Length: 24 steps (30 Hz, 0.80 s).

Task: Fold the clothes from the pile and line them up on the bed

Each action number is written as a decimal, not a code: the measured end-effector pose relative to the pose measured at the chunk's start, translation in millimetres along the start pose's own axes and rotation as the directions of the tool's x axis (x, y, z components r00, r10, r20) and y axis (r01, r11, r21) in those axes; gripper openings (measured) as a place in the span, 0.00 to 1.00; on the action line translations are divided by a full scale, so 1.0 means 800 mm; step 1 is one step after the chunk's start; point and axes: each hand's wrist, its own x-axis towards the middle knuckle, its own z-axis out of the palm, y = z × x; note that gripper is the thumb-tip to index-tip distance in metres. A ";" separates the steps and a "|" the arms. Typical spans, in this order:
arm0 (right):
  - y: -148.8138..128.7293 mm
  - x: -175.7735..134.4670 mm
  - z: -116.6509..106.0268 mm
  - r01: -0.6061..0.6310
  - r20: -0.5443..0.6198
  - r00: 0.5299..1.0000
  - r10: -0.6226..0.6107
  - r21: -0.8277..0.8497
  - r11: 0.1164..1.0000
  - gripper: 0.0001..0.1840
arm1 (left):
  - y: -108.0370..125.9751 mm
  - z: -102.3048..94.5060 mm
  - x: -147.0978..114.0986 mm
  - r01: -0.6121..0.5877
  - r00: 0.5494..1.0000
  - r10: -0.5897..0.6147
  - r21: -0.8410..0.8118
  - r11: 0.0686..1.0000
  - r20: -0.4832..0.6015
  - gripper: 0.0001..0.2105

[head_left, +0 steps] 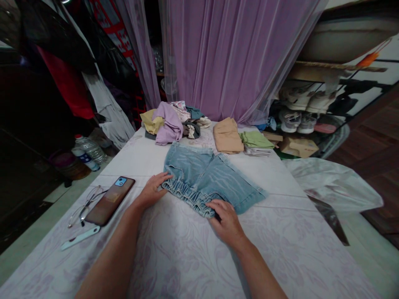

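A pair of blue denim shorts point(199, 172) lies spread flat on the patterned cloth, its gathered elastic waistband toward me and its legs pointing away. My left hand point(153, 189) grips the left end of the waistband, fingers on top and thumb toward the near edge. At the waistband's right end, my right hand point(227, 220) has its fingers curled over the denim with the thumb below. Beyond the shorts sit a folded tan garment point(228, 136) and a green folded garment point(256, 140) on a small pile. A loose heap of clothes, with a lilac garment point(170, 122) in front, rests farther left.
A phone point(110, 201), eyeglasses point(89, 205) and a pale blue folding-handle-like object point(80, 238) lie left on the tabletop point(187, 257). Purple curtains point(212, 54) hang behind. Plastic bottles point(90, 149) stand at left; shoes point(297, 120) and a clear plastic bag point(336, 182) are at right.
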 end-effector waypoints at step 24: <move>0.074 0.318 -0.215 -0.190 -0.375 0.921 0.100 -0.212 0.959 0.19 | 0.162 -0.159 0.290 -0.006 0.925 0.129 0.324 0.946 -0.358 0.17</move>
